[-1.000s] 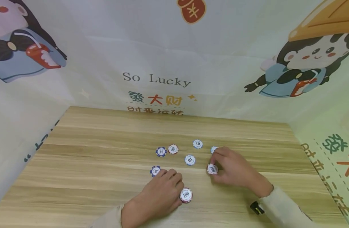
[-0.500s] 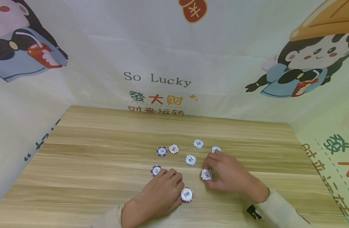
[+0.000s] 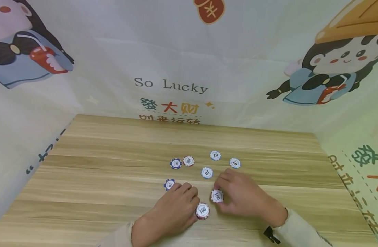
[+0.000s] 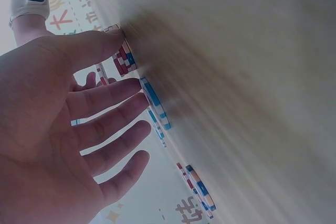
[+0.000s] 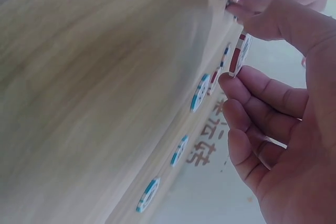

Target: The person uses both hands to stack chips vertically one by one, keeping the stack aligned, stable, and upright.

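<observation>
My right hand (image 3: 242, 193) pinches a red-and-white poker chip (image 3: 217, 196) marked 100 by its rim. In the right wrist view this chip (image 5: 240, 55) stands on edge between thumb and fingertips, raised off the table. My left hand (image 3: 173, 207) rests at a short stack of poker chips (image 3: 202, 211), topped by a 100 chip. In the left wrist view, thumb and index finger lie on either side of the stack (image 4: 125, 60), which shows red edges and some blue; the other fingers are loosely spread. The held chip is just up and right of the stack.
Dark blue 10 chips (image 3: 175, 163) lie left of centre, one (image 3: 169, 185) partly behind my left fingers. A red-edged 100 chip (image 3: 189, 161) sits beside the farther one. Light blue 10 chips (image 3: 207, 173) lie nearer the right hand. A printed cloth wall (image 3: 114, 68) encloses the wooden table (image 3: 114, 147).
My right hand has carried the 100 chip left and toward me, nearer the stack, uncovering a light blue 10 chip behind it. The left hand stays at the stack.
</observation>
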Demonstrator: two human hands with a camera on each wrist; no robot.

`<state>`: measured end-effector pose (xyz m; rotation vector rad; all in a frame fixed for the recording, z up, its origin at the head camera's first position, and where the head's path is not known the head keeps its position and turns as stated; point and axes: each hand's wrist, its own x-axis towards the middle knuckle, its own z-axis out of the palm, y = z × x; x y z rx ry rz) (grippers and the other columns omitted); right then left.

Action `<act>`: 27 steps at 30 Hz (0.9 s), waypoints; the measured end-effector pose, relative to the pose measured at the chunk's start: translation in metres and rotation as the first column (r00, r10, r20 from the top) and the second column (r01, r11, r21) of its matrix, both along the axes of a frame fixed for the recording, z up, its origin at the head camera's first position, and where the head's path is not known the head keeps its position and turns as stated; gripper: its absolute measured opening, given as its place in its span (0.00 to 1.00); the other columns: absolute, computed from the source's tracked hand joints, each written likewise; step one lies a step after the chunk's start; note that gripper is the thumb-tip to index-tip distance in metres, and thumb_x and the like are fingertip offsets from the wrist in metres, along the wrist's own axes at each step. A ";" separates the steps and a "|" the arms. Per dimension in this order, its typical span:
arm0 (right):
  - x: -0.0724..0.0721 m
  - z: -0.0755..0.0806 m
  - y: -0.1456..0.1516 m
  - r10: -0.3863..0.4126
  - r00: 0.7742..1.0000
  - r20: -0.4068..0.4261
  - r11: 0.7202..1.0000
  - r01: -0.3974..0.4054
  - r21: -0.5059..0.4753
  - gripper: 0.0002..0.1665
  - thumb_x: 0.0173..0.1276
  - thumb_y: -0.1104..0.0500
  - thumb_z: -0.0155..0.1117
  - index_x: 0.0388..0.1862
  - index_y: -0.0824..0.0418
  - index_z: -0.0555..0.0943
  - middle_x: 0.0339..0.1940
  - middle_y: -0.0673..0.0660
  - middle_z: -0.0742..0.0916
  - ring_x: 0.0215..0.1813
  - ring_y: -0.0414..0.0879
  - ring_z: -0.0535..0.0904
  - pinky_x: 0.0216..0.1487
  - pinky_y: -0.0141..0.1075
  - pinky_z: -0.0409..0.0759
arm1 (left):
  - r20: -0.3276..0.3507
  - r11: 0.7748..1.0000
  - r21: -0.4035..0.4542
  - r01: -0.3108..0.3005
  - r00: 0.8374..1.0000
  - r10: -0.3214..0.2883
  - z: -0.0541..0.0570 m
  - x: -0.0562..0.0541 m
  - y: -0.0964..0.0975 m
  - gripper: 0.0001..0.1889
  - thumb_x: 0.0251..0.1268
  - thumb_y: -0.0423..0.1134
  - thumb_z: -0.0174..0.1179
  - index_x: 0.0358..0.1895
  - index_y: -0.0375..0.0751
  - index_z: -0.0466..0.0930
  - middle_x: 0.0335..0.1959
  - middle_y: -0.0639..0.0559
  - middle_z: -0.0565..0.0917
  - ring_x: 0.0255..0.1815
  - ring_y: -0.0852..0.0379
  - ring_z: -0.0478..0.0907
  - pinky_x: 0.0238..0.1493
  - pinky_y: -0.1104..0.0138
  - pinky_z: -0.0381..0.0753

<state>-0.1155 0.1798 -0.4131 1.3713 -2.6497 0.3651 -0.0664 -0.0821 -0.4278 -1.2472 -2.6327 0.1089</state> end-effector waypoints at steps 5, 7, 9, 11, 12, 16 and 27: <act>0.004 -0.001 -0.006 0.033 0.999 -0.020 0.999 -0.033 -0.011 0.18 0.56 0.48 0.82 0.40 0.55 0.87 0.38 0.45 0.87 0.41 0.40 0.80 0.43 0.36 0.82 | -0.003 1.000 -0.009 -0.003 1.000 0.003 0.000 0.001 -0.001 0.18 0.76 0.58 0.65 0.48 0.47 0.89 0.49 0.53 0.84 0.55 0.53 0.79 0.57 0.58 0.80; 0.005 -0.002 -0.009 0.041 0.999 -0.016 0.999 -0.041 -0.010 0.18 0.56 0.49 0.82 0.40 0.55 0.87 0.38 0.44 0.87 0.41 0.40 0.80 0.43 0.36 0.82 | 0.000 1.000 -0.016 -0.006 1.000 0.006 0.000 0.001 -0.001 0.19 0.75 0.58 0.66 0.49 0.47 0.89 0.50 0.53 0.84 0.55 0.53 0.79 0.57 0.58 0.80; 0.007 -0.002 -0.011 0.046 0.999 -0.004 0.999 -0.046 -0.007 0.18 0.56 0.49 0.82 0.41 0.55 0.87 0.38 0.44 0.87 0.42 0.40 0.80 0.45 0.36 0.82 | 0.005 1.000 -0.020 -0.008 1.000 0.008 -0.001 0.001 -0.001 0.19 0.75 0.59 0.66 0.49 0.47 0.89 0.50 0.53 0.84 0.56 0.53 0.79 0.57 0.58 0.80; 0.009 -0.003 -0.014 0.052 0.999 0.006 0.999 -0.052 -0.004 0.18 0.57 0.49 0.82 0.41 0.55 0.87 0.39 0.44 0.87 0.43 0.40 0.80 0.46 0.36 0.83 | 0.009 1.000 -0.021 -0.011 1.000 0.011 -0.001 0.001 -0.002 0.20 0.75 0.59 0.66 0.50 0.46 0.89 0.51 0.53 0.84 0.56 0.53 0.79 0.58 0.58 0.79; 0.009 -0.003 -0.016 0.055 0.998 0.005 0.998 -0.055 0.000 0.18 0.57 0.49 0.82 0.41 0.55 0.87 0.39 0.44 0.87 0.43 0.40 0.80 0.47 0.36 0.83 | 0.012 1.000 -0.019 -0.012 1.000 0.012 -0.001 0.001 -0.002 0.20 0.74 0.59 0.66 0.50 0.46 0.89 0.51 0.53 0.84 0.56 0.53 0.79 0.58 0.58 0.79; 0.012 -0.004 -0.021 0.079 0.997 0.000 0.997 -0.079 0.000 0.18 0.56 0.49 0.81 0.41 0.54 0.87 0.39 0.44 0.87 0.43 0.39 0.79 0.46 0.34 0.82 | 0.018 1.000 -0.013 -0.014 1.000 0.014 0.000 0.001 -0.002 0.20 0.73 0.60 0.67 0.50 0.46 0.89 0.51 0.54 0.84 0.56 0.53 0.79 0.57 0.59 0.79; 0.017 -0.006 -0.031 0.111 0.994 -0.015 0.994 -0.111 -0.005 0.18 0.55 0.48 0.82 0.40 0.53 0.86 0.37 0.42 0.84 0.41 0.38 0.76 0.43 0.31 0.79 | 0.021 1.000 -0.025 -0.016 1.000 0.016 0.001 0.002 -0.002 0.20 0.72 0.59 0.69 0.50 0.47 0.88 0.50 0.54 0.84 0.55 0.53 0.79 0.57 0.59 0.79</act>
